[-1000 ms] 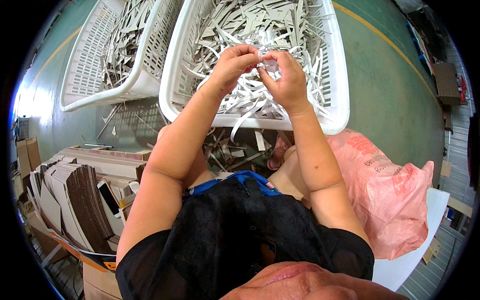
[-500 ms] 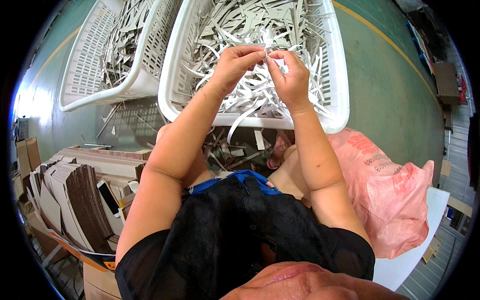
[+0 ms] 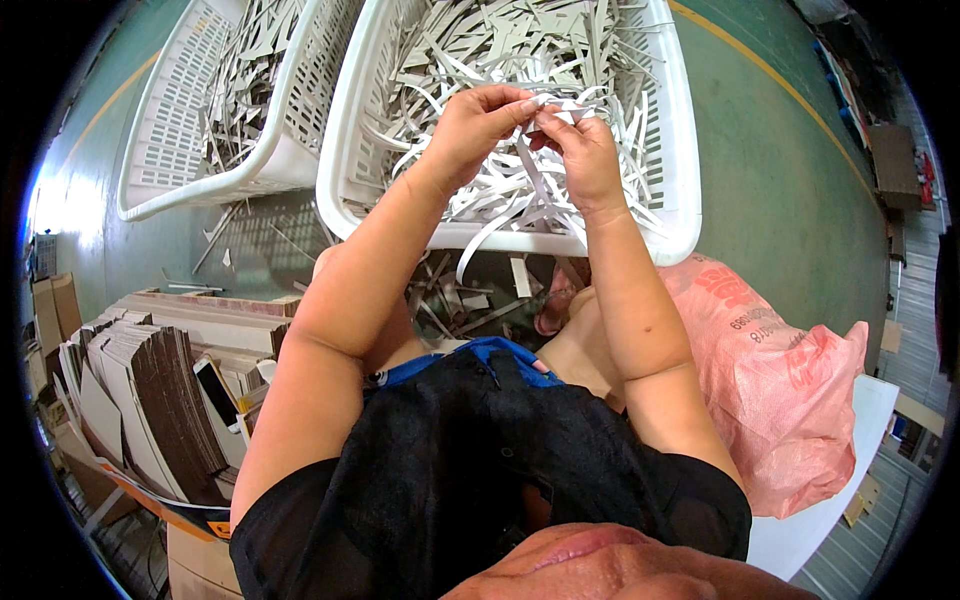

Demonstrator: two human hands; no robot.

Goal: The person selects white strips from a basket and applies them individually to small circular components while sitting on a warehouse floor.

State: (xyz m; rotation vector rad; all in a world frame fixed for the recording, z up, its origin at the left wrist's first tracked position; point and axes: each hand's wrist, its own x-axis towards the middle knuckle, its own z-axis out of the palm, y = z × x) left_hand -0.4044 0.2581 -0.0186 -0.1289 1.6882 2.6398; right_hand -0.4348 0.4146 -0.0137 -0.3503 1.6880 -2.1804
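Note:
Both my hands meet above a large white plastic basket (image 3: 345, 120) heaped with narrow strips. My left hand (image 3: 474, 132) is closed, its thumb and forefinger pinching a white strip (image 3: 530, 165). Close against it, my right hand (image 3: 585, 165) is closed too, with the thumb and fingers gripping the same white material. One length of it hangs down between the hands, and short ends stick out above the right fingers. Whether this is one strip or more I cannot tell. Grey-white offcut strips (image 3: 500, 45) fill the basket's far part, and curled white strips (image 3: 490, 205) lie nearer me.
A second white basket (image 3: 160, 150) with grey offcuts stands left. Loose scraps (image 3: 475, 300) lie on the floor below the near basket's rim. Stacked cardboard sheets (image 3: 150, 400) and a phone (image 3: 215, 390) are at my left. A pink woven sack (image 3: 770, 390) sits at my right.
My right hand has turned, its fingers now curled across the white strip. A length now hangs between the hands and ends show above the right fingers. My left hand has barely moved.

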